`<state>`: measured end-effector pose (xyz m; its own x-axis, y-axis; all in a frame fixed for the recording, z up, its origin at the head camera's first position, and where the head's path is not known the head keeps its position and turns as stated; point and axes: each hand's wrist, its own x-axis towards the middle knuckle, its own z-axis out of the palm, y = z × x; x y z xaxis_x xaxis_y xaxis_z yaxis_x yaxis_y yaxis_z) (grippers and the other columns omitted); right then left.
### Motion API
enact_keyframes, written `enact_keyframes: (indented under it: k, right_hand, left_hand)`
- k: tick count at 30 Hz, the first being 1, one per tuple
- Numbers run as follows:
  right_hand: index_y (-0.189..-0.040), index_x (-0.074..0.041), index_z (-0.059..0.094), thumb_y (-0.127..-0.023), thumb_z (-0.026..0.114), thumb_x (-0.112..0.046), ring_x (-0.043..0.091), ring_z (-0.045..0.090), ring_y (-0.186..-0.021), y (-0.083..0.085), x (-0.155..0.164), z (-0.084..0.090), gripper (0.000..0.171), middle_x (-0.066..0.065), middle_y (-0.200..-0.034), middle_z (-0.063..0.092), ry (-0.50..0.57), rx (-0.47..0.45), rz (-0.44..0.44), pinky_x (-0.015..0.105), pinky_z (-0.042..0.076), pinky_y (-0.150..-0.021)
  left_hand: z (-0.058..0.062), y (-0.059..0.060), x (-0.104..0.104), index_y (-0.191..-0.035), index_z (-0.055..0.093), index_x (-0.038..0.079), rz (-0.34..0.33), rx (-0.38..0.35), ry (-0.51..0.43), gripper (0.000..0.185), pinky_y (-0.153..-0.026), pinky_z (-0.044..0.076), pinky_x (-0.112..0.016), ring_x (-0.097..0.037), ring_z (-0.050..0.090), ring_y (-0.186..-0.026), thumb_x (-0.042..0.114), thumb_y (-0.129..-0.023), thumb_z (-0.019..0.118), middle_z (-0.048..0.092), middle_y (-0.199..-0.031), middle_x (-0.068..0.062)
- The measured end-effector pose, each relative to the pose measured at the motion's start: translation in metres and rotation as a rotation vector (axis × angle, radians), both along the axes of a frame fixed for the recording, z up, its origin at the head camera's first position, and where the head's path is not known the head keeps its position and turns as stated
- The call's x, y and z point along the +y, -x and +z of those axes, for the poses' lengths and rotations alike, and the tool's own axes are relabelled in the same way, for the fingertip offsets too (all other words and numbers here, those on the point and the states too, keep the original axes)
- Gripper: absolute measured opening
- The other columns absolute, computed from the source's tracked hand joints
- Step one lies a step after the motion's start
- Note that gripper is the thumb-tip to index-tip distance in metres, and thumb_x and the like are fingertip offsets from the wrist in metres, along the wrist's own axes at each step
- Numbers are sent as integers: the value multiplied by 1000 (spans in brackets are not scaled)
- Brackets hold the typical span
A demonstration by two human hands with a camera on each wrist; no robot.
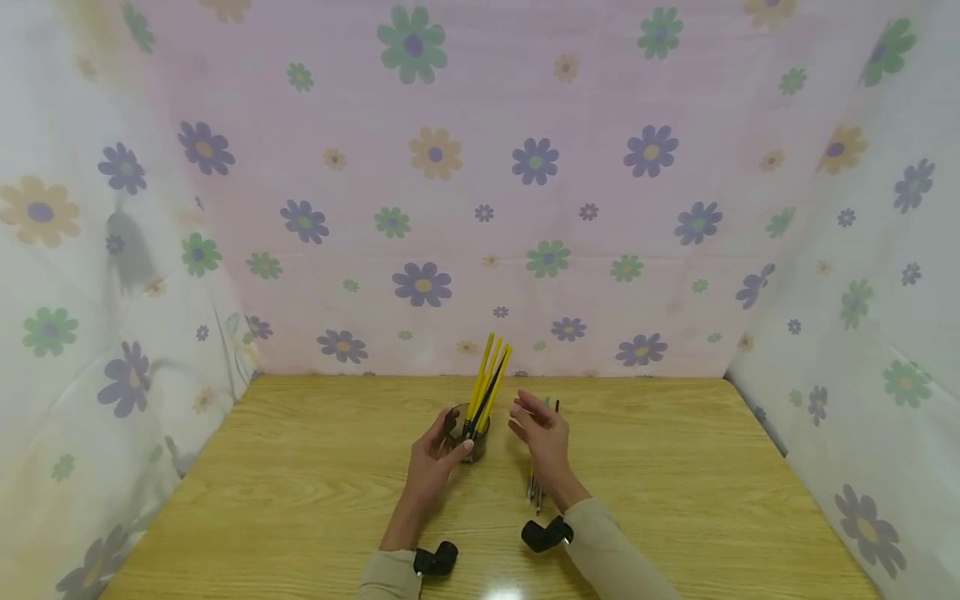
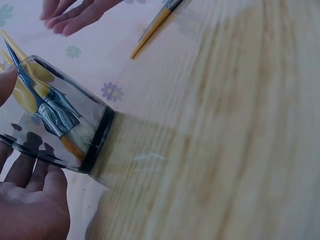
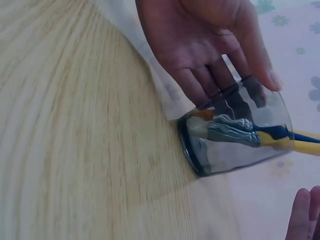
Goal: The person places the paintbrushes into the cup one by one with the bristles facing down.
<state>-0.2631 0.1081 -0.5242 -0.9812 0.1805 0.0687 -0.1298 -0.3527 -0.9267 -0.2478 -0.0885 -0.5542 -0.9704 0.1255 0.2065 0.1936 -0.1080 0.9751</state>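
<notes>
My left hand (image 1: 431,471) grips a clear glass (image 3: 220,161) with a dark base, fingers round one side and thumb at the other. The base of the glass meets the wooden tabletop. Several paintbrushes (image 2: 56,114) stand in it bristles down, their yellow and dark blue handles slanting out over the rim. To the right of the glass, my right hand (image 1: 549,442) hovers with relaxed fingers and holds nothing. Under and beside that hand, more slim paintbrushes (image 1: 537,497) lie on the table, partly hidden by it.
The wooden table (image 1: 300,500) ends at a pink flowered cloth (image 1: 480,250) behind. Pale flowered cloths hang at the left and right sides. Each sleeve cuff carries a small black wrist camera (image 1: 435,559).
</notes>
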Motion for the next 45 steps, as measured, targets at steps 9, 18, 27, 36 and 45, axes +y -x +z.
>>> enact_keyframes:
  k: [9, 18, 27, 36, 45]
  right_hand:
    - [-144, 4, 53, -101, 65, -11, 10, 69, -96, -8, 34, -3, 48, -1, -112, 68, 118, -194, 32, 29, 61, -90]
    - [-145, 13, 45, -103, 59, -5, 11, 72, -95, -14, 73, -10, 49, 12, -117, 70, 6, -270, 131, 27, 60, -88]
    - [-148, 14, 41, -103, 58, -4, 18, 74, -96, -15, 99, -12, 51, 23, -123, 67, -49, -350, 179, 30, 61, -87]
    - [-147, 15, 41, -103, 57, -2, 25, 74, -101, -15, 100, -8, 50, 34, -136, 56, -174, -390, 200, 36, 62, -86]
    - [-137, 17, 52, -95, 64, -2, 28, 75, -92, -11, 88, -2, 48, 35, -125, 62, -495, -361, 149, 37, 65, -74]
  left_hand:
    - [0, -3, -1, -158, 34, 4, 0, -16, -11, 72, -123, 23, -43, -33, 26, -153, 4, -96, 70, 38, -161, -17]
    - [-1, -2, -2, -158, 35, 5, 7, -16, -8, 72, -123, 23, -43, -32, 27, -153, 4, -95, 70, 39, -161, -16]
    - [-2, -2, -1, -159, 32, 3, 5, -23, 2, 75, -123, 24, -41, -32, 26, -153, 7, -95, 71, 38, -161, -16]
    - [1, 0, -1, -158, 31, 1, 5, -3, 0, 74, -123, 22, -44, -33, 26, -153, 5, -95, 70, 36, -161, -19]
    - [4, -2, 1, -158, 33, 3, 11, -10, 2, 73, -123, 23, -41, -32, 27, -153, 5, -95, 70, 38, -160, -18]
